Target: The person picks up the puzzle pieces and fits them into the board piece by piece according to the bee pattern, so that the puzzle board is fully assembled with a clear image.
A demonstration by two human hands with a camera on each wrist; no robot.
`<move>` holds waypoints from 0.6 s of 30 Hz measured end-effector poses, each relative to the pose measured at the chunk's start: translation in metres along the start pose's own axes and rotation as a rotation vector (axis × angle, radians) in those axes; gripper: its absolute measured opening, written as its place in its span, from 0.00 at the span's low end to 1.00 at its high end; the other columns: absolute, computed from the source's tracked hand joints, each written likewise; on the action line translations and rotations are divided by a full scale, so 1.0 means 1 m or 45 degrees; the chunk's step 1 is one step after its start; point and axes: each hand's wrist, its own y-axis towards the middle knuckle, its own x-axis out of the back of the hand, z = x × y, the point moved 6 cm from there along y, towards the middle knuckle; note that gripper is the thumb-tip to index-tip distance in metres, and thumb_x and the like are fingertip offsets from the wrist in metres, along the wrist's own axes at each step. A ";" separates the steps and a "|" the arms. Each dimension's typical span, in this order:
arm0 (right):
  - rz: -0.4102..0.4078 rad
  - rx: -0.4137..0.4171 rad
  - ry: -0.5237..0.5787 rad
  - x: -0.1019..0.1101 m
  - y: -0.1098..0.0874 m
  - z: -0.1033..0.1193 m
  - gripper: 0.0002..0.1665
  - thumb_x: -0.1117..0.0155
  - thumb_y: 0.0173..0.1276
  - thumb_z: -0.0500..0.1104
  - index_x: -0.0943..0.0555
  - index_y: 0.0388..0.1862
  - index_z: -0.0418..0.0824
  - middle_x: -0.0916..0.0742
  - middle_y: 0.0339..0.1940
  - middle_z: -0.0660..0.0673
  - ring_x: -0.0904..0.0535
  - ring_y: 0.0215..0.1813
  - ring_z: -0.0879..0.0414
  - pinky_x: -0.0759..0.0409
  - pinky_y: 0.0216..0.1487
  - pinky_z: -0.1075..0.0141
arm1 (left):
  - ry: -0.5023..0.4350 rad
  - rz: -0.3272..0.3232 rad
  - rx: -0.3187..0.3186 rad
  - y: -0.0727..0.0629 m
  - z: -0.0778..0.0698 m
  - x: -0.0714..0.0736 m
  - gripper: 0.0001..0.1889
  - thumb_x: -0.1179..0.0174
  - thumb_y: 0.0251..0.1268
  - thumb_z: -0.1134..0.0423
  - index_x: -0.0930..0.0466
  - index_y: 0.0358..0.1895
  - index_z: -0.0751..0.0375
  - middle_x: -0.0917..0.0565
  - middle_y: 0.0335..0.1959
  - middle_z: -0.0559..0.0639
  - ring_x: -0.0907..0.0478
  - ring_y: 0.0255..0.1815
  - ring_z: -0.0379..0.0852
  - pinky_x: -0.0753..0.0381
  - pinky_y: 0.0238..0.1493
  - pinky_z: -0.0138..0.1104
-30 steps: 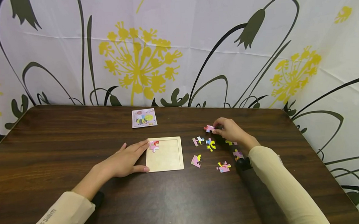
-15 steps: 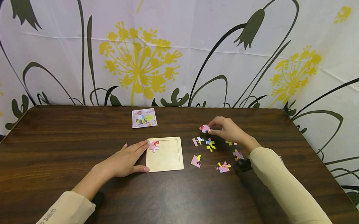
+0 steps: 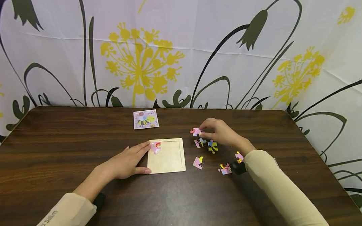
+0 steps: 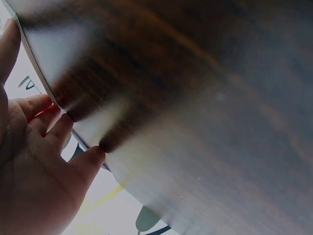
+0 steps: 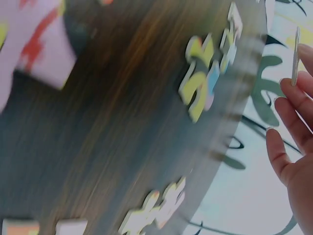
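Observation:
My right hand point(image 3: 222, 133) pinches a pink jigsaw piece with a red patch point(image 3: 196, 132) between thumb and fingers. In the right wrist view the held piece point(image 5: 295, 56) shows as a thin edge at the fingertips. My left hand point(image 3: 124, 163) lies with fingers extended, touching the left edge of a square wooden puzzle tray point(image 3: 168, 160). A pink and red piece point(image 3: 156, 147) sits in the tray's top left corner. Just below the held piece lie a white and blue piece point(image 3: 201, 142) and a yellow, black and blue piece point(image 3: 212, 146).
A picture card of a bee point(image 3: 146, 119) lies behind the tray. More loose pieces are on the brown table: one pink and yellow point(image 3: 197, 163), one at the front right point(image 3: 225, 169), one partly covered by the right wrist point(image 3: 239, 156). A flower-printed cloth point(image 3: 172, 52) hangs behind.
My right hand has moved left with the pinched jigsaw piece, bringing it over beside the white and blue piece. The left hand and the tray have kept their place.

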 end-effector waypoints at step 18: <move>0.085 0.178 -0.037 -0.044 0.030 0.048 0.10 0.35 0.60 0.38 0.18 0.40 0.35 0.18 0.39 0.46 0.24 0.45 0.55 0.27 0.49 0.65 | -0.002 0.012 0.011 0.001 0.002 -0.001 0.43 0.44 0.58 0.43 0.47 0.68 0.70 0.47 0.70 0.63 0.47 0.68 0.62 0.48 0.59 0.62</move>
